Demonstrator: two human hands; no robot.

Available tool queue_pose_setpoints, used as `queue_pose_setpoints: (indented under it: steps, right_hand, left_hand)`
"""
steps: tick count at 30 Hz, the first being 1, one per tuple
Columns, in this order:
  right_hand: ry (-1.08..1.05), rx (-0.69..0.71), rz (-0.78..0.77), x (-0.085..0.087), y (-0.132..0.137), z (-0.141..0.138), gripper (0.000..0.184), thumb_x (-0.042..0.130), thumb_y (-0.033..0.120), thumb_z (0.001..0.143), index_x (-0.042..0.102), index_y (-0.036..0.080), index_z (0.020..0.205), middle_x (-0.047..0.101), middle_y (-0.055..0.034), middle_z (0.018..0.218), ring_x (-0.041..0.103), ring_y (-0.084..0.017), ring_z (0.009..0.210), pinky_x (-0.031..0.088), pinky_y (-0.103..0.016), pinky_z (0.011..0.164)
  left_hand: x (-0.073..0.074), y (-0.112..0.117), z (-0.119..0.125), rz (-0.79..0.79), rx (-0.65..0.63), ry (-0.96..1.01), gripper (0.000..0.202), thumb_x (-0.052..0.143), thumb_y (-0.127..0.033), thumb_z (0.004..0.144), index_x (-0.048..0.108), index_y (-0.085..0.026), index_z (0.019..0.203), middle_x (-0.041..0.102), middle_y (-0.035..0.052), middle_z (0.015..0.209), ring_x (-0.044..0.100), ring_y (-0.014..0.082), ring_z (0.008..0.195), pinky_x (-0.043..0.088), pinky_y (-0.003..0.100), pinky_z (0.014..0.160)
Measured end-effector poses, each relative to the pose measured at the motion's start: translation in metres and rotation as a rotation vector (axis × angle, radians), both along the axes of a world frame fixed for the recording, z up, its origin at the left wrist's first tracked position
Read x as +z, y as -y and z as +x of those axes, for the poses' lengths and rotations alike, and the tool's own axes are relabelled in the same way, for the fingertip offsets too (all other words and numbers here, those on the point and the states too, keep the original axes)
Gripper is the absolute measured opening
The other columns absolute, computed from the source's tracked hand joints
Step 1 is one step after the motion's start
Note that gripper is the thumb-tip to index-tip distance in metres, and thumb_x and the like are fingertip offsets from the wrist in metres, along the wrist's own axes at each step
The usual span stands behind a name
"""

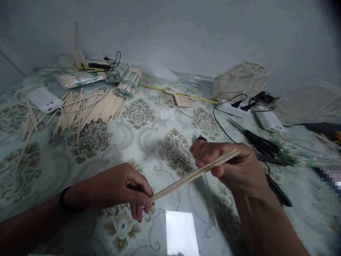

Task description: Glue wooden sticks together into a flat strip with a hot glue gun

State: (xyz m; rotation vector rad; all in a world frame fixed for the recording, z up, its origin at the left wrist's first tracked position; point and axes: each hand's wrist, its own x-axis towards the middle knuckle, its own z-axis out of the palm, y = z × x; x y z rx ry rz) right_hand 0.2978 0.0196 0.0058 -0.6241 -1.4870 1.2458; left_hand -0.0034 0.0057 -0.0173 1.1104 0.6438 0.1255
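Observation:
Two thin pale wooden sticks (183,180), lying side by side like disposable chopsticks, slant between my hands above the patterned tablecloth (138,142). My left hand (130,192) pinches their lower end between thumb and fingers. Around the upper end, my right hand (231,163) is closed, with the thumb beneath and the fingers curled over. A small dark tip (201,138) shows just beyond the right fingers; I cannot tell what it belongs to. Below the right hand lies a clear narrow strip (210,202), partly in shadow.
Loose wooden sticks (98,106) are piled at left beside a white box (44,99) with a cable. Wrapped stick bundles (129,81) lie behind. A small stick panel (183,100) sits mid-table. Black-handled scissors (259,142), a power strip (234,108) and a stick frame (241,80) are at right.

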Motion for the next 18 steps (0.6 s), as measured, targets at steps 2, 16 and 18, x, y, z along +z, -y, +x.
queue_pose_setpoints:
  steps: [2,16,18]
  right_hand:
    - [0.015,0.033,-0.003,-0.001,0.0,0.0,0.017,0.104,0.038,0.082,0.094,0.03,0.093,0.086,-0.0039,0.077,0.069,-0.019,0.066,0.057,-0.038,0.065]
    - [0.008,0.104,0.018,-0.002,0.005,-0.011,0.011,0.1,0.035,0.087,0.092,0.028,0.091,0.081,-0.0038,0.07,0.067,-0.02,0.065,0.053,-0.037,0.061]
    - [0.006,0.099,0.017,-0.001,0.006,-0.012,0.011,0.099,0.036,0.088,0.092,0.028,0.09,0.081,-0.0038,0.069,0.067,-0.02,0.064,0.054,-0.038,0.061]
  left_hand:
    - [0.0,-0.001,-0.001,0.015,0.006,-0.009,0.021,0.086,-0.038,0.091,0.086,-0.018,0.083,0.079,0.0012,0.069,0.078,0.0142,0.064,0.061,0.02,0.066]
    - [0.004,-0.002,-0.001,0.13,-0.062,-0.073,0.029,0.085,-0.044,0.093,0.084,-0.019,0.079,0.083,0.0037,0.072,0.08,0.0165,0.066,0.062,0.021,0.069]
    - [0.004,-0.002,-0.001,0.152,-0.072,-0.081,0.029,0.084,-0.043,0.095,0.084,-0.02,0.079,0.084,0.0037,0.072,0.081,0.0167,0.067,0.062,0.021,0.07]
